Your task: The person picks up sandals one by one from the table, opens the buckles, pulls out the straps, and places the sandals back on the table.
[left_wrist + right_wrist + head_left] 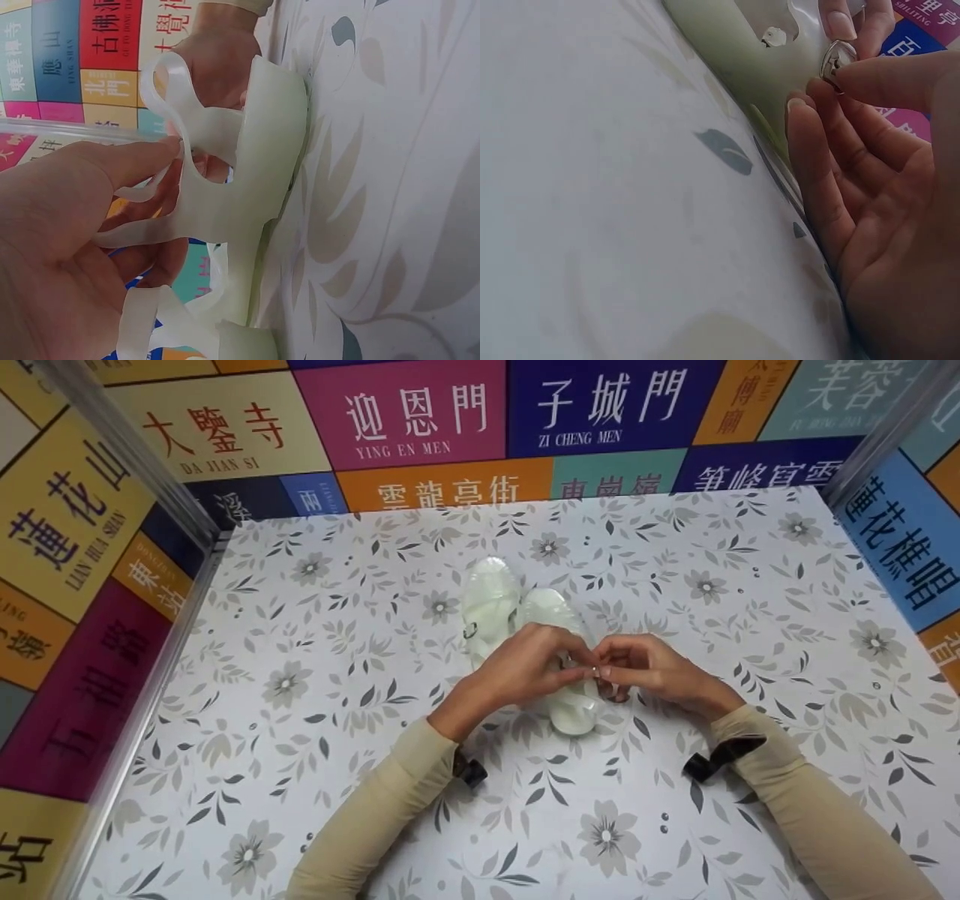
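Sandal (574, 716) partly behind left hand (529, 667); buckle (833, 58) partly behind right hand (889, 202)

We have a glossy off-white sandal (491, 589) upright on its sole, just left of its slightly nearer mate (547, 606), also upright; mate's silvery buckle (837, 61) (small, rounded) pinched up.

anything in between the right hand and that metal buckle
Nothing visible: in the right wrist view the right hand pinches the metal buckle directly. The left hand's fingertips are close above it there, but not in between.
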`<state>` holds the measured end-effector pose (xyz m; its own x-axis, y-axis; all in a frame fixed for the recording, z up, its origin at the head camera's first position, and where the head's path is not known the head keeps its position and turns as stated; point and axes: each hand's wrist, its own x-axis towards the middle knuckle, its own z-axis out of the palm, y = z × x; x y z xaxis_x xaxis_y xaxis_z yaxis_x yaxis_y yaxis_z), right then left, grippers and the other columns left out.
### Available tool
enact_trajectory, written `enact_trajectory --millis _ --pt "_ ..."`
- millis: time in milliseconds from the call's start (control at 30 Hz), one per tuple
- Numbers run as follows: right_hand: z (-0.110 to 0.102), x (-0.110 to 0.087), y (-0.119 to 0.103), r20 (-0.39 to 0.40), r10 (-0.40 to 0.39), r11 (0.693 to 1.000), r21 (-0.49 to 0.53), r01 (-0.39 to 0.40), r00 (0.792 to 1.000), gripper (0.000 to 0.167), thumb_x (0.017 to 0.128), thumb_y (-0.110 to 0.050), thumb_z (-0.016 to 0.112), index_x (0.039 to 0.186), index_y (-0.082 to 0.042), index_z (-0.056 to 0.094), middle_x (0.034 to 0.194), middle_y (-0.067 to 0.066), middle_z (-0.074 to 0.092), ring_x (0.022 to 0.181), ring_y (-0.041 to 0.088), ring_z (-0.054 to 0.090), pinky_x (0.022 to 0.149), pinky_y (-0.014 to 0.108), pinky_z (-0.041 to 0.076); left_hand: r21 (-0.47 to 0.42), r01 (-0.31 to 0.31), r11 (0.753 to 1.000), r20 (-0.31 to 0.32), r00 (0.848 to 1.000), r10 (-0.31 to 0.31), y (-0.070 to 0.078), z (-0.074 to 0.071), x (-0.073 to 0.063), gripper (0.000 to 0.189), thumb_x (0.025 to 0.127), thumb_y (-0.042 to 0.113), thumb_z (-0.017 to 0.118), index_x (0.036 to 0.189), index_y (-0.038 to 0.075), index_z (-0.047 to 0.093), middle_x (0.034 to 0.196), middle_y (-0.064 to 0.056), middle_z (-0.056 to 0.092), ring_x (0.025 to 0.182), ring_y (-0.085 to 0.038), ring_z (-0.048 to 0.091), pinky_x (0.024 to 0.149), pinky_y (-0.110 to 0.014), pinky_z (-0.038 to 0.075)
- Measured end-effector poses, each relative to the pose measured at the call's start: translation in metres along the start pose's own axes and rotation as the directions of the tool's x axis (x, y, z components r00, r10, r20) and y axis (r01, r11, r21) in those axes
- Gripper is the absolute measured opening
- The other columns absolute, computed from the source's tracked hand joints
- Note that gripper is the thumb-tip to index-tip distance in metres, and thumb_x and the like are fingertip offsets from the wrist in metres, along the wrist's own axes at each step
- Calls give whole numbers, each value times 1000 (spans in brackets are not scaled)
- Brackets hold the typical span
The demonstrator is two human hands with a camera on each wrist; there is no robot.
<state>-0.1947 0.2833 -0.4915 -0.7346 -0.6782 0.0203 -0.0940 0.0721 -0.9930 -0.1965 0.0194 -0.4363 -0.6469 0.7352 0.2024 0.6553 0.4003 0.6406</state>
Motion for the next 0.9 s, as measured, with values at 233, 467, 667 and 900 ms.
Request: enact_trajectory --millis 233,467,667,900 --pt "-1 -1 0 10 10 1000 2 -10 1000 17 104 -3 62 117 8 65 91 15 72 77 18 68 65 30 61 -3 -15 1000 25 1000 15 -1 -4 -1 22 101 10 73 120 13 84 111 1 83 98 -11 72 88 -26 57" --pt "-3 -1 0 13 8 1000 -8 -8 1000 19 105 -5 60 117 8 65 93 15 73 79 19 70 66 32 62 0 -28 1000 44 999 28 0 -6 -3 29 100 5 67 124 13 82 112 0 82 99 -18 72 87 -23 52" --pt "-2 -1 0 13 7 1000 -5 -7 1000 19 105 -6 60 118 8 65 94 16 72 81 20 71 65 33 62 7 -48 999 52 998 48 0 -6 -3 32 98 5 66 124 16 82 108 1 81 92 -23 69 83 -25 48" --pt "-2 -1 -1 0 21 1000 -3 -21 1000 20 106 -9 61 119 7 65 93 18 71 78 20 70 65 34 62 42 -44 998 43 998 42 2 -12 -3 29 102 8 66 125 15 82 112 2 80 99 -18 71 91 -27 53"
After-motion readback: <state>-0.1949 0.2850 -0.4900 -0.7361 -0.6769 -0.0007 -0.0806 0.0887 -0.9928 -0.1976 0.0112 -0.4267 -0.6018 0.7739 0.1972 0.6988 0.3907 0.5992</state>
